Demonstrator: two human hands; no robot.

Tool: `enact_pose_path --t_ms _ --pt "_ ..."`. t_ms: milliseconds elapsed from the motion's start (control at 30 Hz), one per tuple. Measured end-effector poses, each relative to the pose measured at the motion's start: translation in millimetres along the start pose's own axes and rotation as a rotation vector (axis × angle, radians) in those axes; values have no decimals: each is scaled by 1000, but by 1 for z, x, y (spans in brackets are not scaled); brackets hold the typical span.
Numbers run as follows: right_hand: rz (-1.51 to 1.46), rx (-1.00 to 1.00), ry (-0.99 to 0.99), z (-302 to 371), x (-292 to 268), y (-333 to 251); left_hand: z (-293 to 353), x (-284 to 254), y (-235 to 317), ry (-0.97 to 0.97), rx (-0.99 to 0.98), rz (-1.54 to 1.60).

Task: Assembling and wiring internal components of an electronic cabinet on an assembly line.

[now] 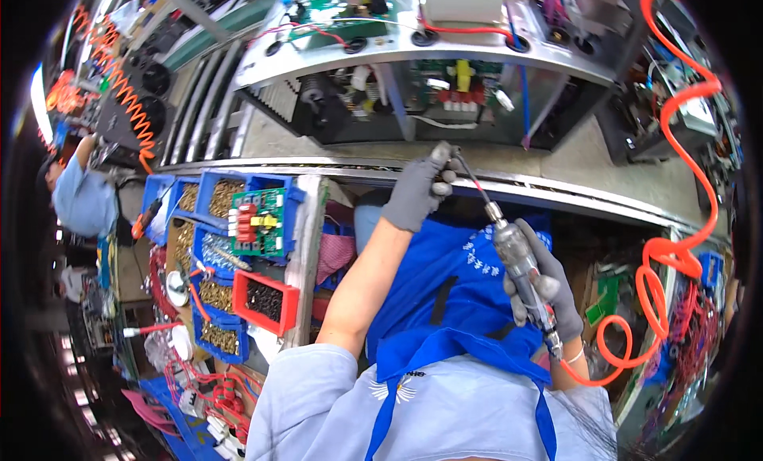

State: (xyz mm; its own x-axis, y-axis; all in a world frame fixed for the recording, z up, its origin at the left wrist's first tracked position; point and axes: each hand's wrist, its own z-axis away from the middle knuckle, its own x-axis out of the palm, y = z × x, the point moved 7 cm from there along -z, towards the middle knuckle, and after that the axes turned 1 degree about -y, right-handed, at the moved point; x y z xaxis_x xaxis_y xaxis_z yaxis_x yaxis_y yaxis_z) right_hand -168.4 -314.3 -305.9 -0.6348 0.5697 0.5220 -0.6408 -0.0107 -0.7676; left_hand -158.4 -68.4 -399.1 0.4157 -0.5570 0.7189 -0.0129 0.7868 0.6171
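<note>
My right hand (pixel 548 282), in a grey glove, is wrapped round a pneumatic screwdriver (pixel 518 258). Its long thin bit slants up and left. At the tip of that bit is my left hand (pixel 417 192), also gloved, with thumb and fingertips pinched together; whatever small thing they hold is too small to make out. Both hands are just in front of an open metal chassis (pixel 397 103). Inside the chassis sits a green circuit board with a yellow part (pixel 462 75). A blue cable (pixel 524 103) hangs down its front.
An orange coiled air hose (pixel 675 111) runs from the tool up the right side. At left stand blue bins (pixel 218 334) of screws, a red tray of black screws (pixel 266 302) and a loose circuit board (pixel 258 222). Metal rollers (pixel 211 103) lie beyond. Another person (pixel 83 195) is far left.
</note>
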Motion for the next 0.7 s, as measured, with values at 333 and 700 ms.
enact_pose_path --t_ms 333,700 --pt "13 36 -47 -10 2 9 9 3 15 46 64 -61" --pt "-121 19 -125 -9 6 6 15 14 29 -87 175 -112"
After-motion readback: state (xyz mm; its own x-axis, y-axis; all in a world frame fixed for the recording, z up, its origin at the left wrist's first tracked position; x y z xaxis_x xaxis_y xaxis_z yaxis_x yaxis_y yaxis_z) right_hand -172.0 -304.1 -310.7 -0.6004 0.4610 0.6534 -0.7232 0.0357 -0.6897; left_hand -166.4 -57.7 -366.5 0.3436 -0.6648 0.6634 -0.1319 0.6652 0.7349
